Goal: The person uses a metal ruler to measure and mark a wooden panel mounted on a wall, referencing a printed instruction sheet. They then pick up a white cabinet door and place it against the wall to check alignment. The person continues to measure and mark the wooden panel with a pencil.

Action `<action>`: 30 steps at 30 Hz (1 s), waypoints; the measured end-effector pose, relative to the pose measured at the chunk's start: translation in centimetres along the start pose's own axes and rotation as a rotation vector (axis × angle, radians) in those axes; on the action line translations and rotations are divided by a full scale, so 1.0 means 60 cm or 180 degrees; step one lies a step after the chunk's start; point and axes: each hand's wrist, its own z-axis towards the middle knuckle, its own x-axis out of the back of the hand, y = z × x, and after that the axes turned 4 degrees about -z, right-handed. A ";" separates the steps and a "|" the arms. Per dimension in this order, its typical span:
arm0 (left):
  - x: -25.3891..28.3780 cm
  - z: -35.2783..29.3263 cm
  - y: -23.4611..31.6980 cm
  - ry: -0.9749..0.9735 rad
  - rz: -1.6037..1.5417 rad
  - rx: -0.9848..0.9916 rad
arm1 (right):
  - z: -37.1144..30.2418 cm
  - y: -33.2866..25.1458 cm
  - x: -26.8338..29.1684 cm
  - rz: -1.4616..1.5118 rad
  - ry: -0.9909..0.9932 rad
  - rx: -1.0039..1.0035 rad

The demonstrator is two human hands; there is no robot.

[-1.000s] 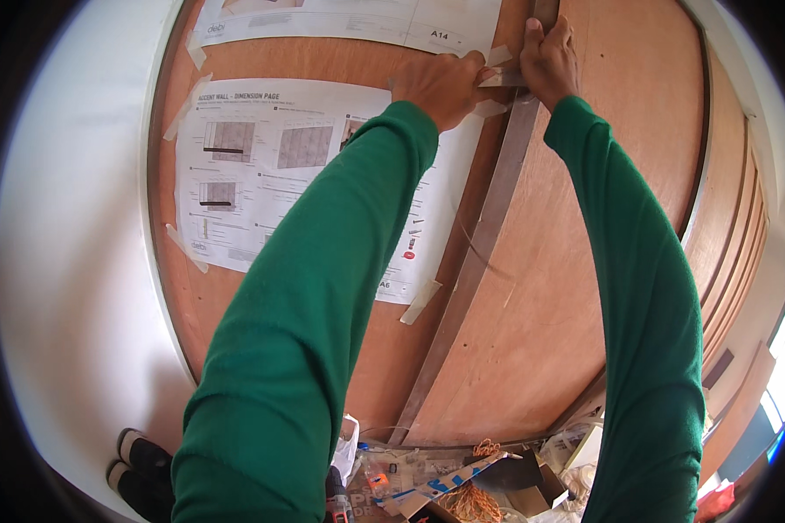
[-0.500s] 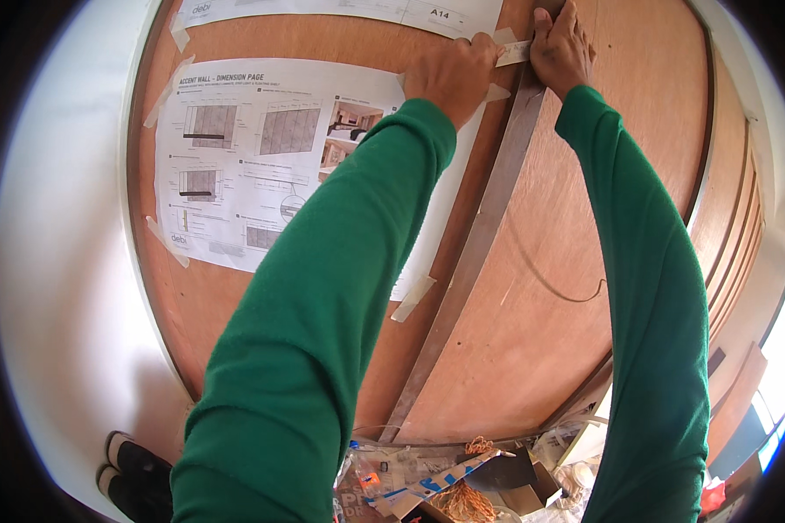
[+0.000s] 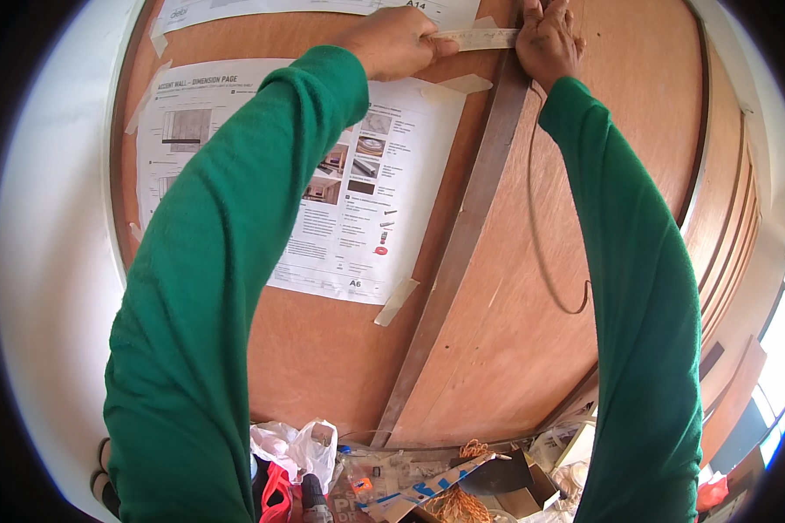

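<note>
A cream strip that looks like masking tape (image 3: 484, 39) stretches between my hands, across the edge of a dark wooden batten (image 3: 471, 227) on a plywood wall. My left hand (image 3: 399, 42) pinches its left end, just above a printed drawing sheet (image 3: 349, 253) taped to the wall. At the batten's upper part, my right hand (image 3: 549, 42) has its fingers bent over the strip's right end; what lies under them is partly hidden. A thin cord (image 3: 536, 218) hangs below my right hand with a hooked end.
Another printed sheet (image 3: 270, 10) is taped higher up. On the floor lie a white plastic bag (image 3: 301, 449), an opened cardboard box (image 3: 536, 488), orange string (image 3: 458, 504) and a drill-like tool (image 3: 314, 499). A white wall (image 3: 57, 218) stands at left.
My left hand has moved left, and a longer length of tape now shows between the hands. My right hand has shifted slightly, its fingers more bent. The cord hangs differently.
</note>
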 end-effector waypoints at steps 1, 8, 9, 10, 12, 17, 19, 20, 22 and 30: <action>0.007 -0.002 0.003 0.0176 0.0068 0.0005 | 0.001 -0.001 0.003 0.0037 -0.0011 0.0003; 0.017 0.011 0.008 0.0952 0.0579 -0.0192 | 0.003 0.012 -0.002 0.0140 0.0021 0.0156; 0.000 0.009 0.001 0.1030 0.0654 -0.0182 | 0.005 0.014 -0.001 0.0144 0.0002 0.0240; -0.014 0.007 0.000 0.1103 0.0708 -0.0175 | 0.009 0.019 -0.004 0.0103 0.0036 0.0247; -0.030 0.006 -0.004 0.1122 0.0616 -0.0166 | 0.019 0.025 -0.013 0.0019 0.0104 0.0261; -0.045 -0.018 0.001 0.1088 0.0574 0.0096 | 0.003 0.005 -0.019 0.0256 0.0263 0.0416; -0.051 -0.020 0.009 0.1065 0.0643 0.0115 | 0.012 0.026 -0.029 -0.0151 0.0542 0.0873; -0.061 -0.013 0.017 0.1205 0.0469 -0.0007 | 0.037 0.083 -0.055 -0.0758 0.0840 0.1394; -0.065 -0.011 0.019 0.1492 0.0249 -0.0176 | 0.052 0.109 -0.069 -0.0878 0.1007 0.1992; -0.072 -0.019 0.031 0.1247 0.0461 -0.0121 | 0.010 0.043 -0.010 -0.0060 0.0357 0.0445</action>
